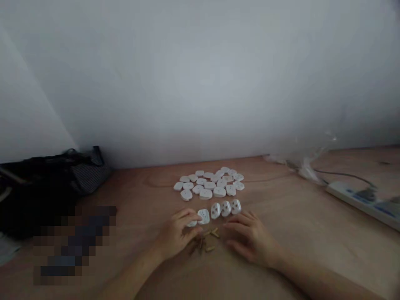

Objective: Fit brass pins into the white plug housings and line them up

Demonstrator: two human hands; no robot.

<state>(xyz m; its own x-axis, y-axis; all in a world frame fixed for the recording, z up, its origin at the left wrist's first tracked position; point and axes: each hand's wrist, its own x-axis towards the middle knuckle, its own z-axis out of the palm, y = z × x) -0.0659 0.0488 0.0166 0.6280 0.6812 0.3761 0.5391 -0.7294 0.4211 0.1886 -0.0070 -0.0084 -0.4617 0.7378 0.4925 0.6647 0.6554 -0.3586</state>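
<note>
White plastic socket pieces (205, 194) lie in a loose cluster on the wooden table. Nearer to me is a row of similar pieces, three of them (225, 208) showing dark holes. My left hand (179, 231) is at the left end of that row, thumb and fingers apart, its fingertips over a white piece (191, 223) and beside another one (203, 216). Small brass-coloured parts (209, 249) lie in a little pile between my hands. My right hand (250, 235) rests right of the pile, fingers spread and holding nothing, just below the three upright pieces.
A white power strip (362, 204) with plugs and a cable lies at the right. Clear plastic wrap (308, 168) sits near the wall. A black bag (40, 187) stands at the left, with a blurred-out dark object (78, 241) in front of it.
</note>
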